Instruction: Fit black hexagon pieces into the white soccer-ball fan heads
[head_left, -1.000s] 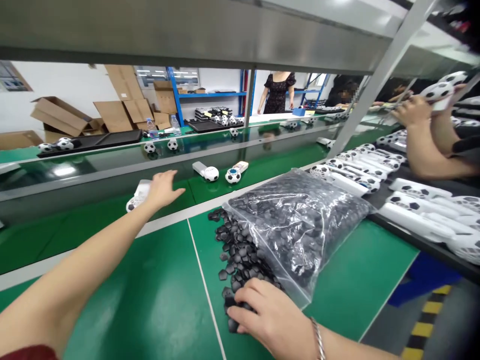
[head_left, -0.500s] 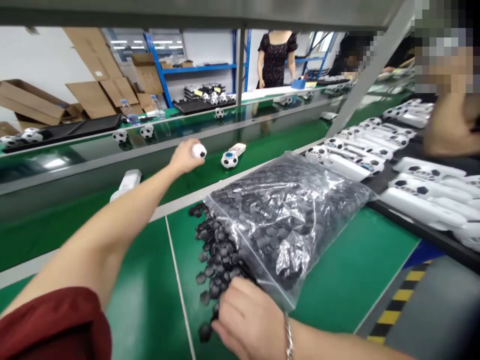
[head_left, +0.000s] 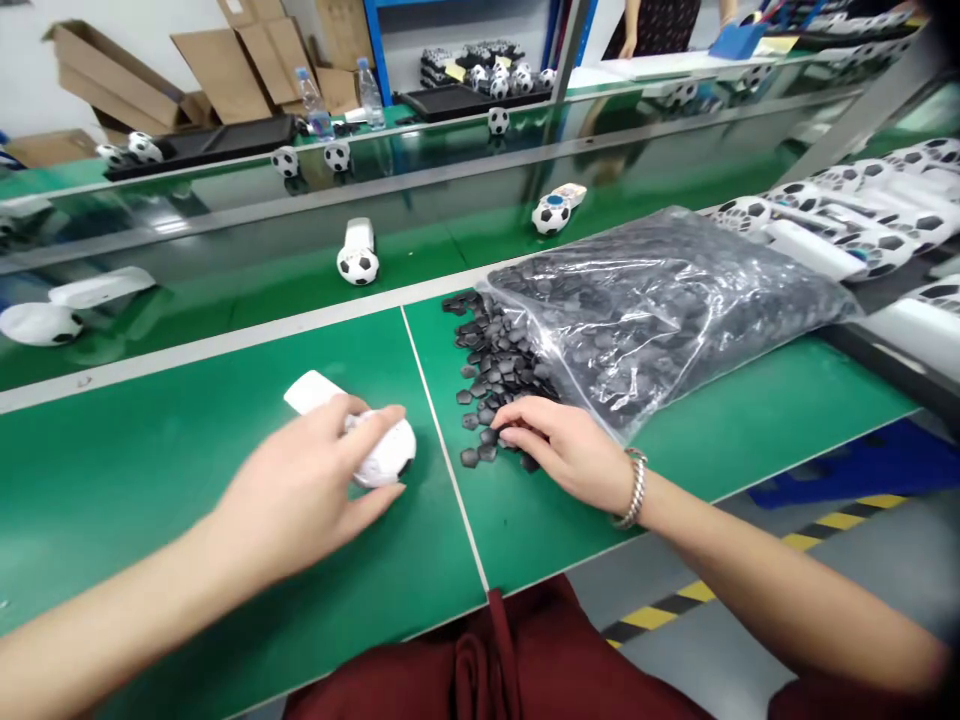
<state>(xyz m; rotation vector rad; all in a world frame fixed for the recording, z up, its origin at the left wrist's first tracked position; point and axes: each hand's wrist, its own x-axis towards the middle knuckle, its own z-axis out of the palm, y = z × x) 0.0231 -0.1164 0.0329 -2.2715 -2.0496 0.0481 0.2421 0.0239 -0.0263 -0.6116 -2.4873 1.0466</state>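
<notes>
My left hand (head_left: 315, 480) is wrapped round a white ball-headed part (head_left: 390, 455) with a flat handle, just above the green work surface. A dark patch shows on the ball's lower edge; my fingers cover much of the rest. On the other side of a white line, my right hand (head_left: 570, 450) pinches a small black pentagon piece at the near edge of a loose pile of black pentagon pieces (head_left: 499, 360). Its fingertips partly hide that piece. The pile spills from the mouth of a clear plastic bag (head_left: 675, 310) filled with the same pieces.
Beyond the work surface runs a green belt (head_left: 442, 245) carrying several football-patterned parts, among them one with a handle (head_left: 358, 262). Trays of white football-patterned parts (head_left: 885, 240) stand at the right. Bottles (head_left: 313, 105), cardboard boxes (head_left: 225, 75) and a person stand farther back.
My left hand has come back from over the belt to the near work surface, with the white ball-headed part in it. My right hand remains at the black pieces. The view has tilted down.
</notes>
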